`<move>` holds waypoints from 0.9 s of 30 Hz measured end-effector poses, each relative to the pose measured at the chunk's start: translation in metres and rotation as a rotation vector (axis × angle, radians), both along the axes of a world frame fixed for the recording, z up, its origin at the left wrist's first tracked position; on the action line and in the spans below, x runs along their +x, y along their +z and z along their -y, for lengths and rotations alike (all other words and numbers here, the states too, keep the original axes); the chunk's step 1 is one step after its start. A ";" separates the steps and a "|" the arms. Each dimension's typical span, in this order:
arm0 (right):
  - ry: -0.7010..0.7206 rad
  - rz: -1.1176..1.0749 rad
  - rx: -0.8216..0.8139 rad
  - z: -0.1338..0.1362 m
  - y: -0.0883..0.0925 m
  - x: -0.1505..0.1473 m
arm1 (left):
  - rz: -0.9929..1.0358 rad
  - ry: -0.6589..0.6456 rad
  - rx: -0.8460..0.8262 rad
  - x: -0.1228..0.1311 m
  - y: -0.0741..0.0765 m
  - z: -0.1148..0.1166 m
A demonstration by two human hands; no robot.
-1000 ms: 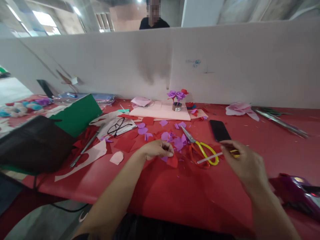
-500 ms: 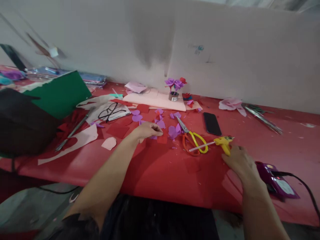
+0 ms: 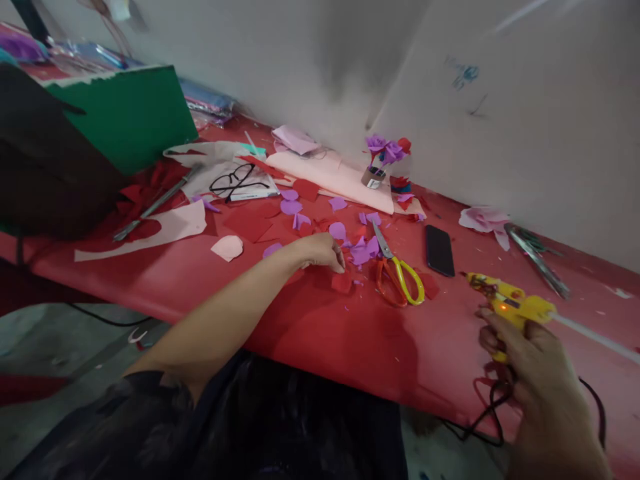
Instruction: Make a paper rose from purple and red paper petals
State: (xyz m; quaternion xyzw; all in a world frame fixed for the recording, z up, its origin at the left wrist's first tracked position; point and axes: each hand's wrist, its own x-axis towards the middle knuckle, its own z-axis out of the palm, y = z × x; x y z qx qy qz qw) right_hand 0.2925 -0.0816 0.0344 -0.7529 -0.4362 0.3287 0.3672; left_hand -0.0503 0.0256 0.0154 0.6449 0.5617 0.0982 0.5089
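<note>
My left hand point(image 3: 325, 253) is closed in a pinch, its fingertips on a small red paper piece point(image 3: 343, 282) just over the table. In my right hand point(image 3: 530, 347) is a yellow hot glue gun point(image 3: 507, 300), its nozzle toward the left and a clear glue stick point(image 3: 595, 337) sticking out of its back. An orange light glows on the gun's side. Scissors point(image 3: 400, 273) with one yellow and one red handle lie open between my hands. Purple paper petals point(image 3: 364, 251) are scattered around my left fingers.
Beyond the scissors lies a black phone point(image 3: 440, 250). A small pot of paper flowers point(image 3: 374, 177) stands near the wall. To the left are eyeglasses point(image 3: 239, 181), a pink paper offcut point(image 3: 170, 230) and a green board point(image 3: 133, 120). A black cord point(image 3: 493, 413) hangs at the table edge.
My right hand has picked up the glue gun and turned it, so its nozzle now faces left. My left hand still pinches beside the petals. The view has tilted and shifted.
</note>
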 end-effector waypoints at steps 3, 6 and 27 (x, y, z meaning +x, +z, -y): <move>0.200 -0.177 -0.017 0.019 0.004 -0.047 | -0.051 -0.026 -0.009 0.000 0.001 0.000; 0.426 -0.187 -0.079 0.026 -0.006 -0.088 | -0.105 -0.054 0.002 0.000 0.000 0.000; 0.646 0.007 -0.239 0.013 -0.041 -0.125 | -0.186 -0.145 0.026 0.001 0.007 0.000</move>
